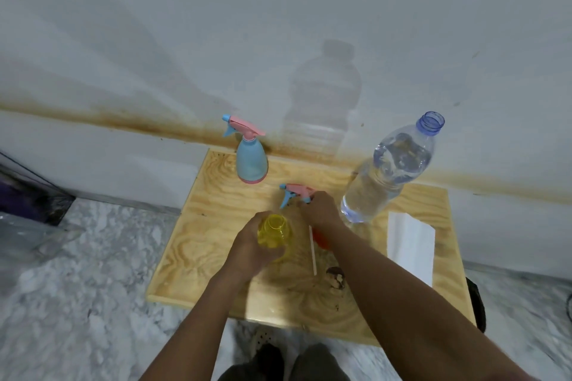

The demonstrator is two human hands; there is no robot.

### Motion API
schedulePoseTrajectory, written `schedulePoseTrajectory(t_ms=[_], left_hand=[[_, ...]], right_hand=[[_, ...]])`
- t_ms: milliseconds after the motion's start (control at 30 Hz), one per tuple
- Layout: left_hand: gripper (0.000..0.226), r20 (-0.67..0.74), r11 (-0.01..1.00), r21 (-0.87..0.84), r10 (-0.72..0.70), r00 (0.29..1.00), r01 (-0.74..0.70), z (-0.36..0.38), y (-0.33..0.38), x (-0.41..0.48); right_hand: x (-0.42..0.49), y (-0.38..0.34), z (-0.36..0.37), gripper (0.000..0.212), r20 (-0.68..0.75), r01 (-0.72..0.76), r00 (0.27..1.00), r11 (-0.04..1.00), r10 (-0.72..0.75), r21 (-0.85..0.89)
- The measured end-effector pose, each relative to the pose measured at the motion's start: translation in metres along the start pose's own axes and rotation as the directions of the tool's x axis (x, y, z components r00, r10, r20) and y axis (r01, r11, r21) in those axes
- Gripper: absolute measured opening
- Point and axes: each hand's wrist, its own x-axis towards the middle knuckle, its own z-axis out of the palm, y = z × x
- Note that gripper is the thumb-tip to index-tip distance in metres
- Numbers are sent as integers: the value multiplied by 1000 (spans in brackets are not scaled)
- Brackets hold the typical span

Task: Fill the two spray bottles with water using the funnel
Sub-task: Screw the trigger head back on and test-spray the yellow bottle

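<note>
A blue spray bottle [251, 161] with a pink and blue spray head stands at the back of the wooden table [216, 257]. My left hand [250, 244] grips a yellow spray bottle [274, 232] whose neck is uncapped. My right hand [320, 209] holds its pink and blue spray head [295, 193], lifted off the bottle, with the white dip tube [312, 250] hanging down. An orange funnel [320, 240] lies partly hidden under my right wrist. A large clear water bottle [387, 173], without a cap and partly full, stands to the right.
A folded white paper towel [411, 247] lies on the right side of the table. The table stands against a white wall with a brown stain line. Marble floor surrounds it, and a dark bag [28, 195] sits at far left.
</note>
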Motion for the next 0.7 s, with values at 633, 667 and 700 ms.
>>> schedulePoseTrajectory(t_ms=[633,667,700], left_hand=[[65,12,999,44,20,1000,-21,-1,-2,1],[65,10,999,44,26,1000,-26,-2,-3,2],[65,9,999,44,30,1000,-30,-2,-3,2]], right_hand=[[-19,-4,2,21,-57,-2,998,1000,2,5],[-23,-8,-1,17,-89,11,996,996,-3,86],[-26,-13,-4,14,-129,27,992,982,-3,186]])
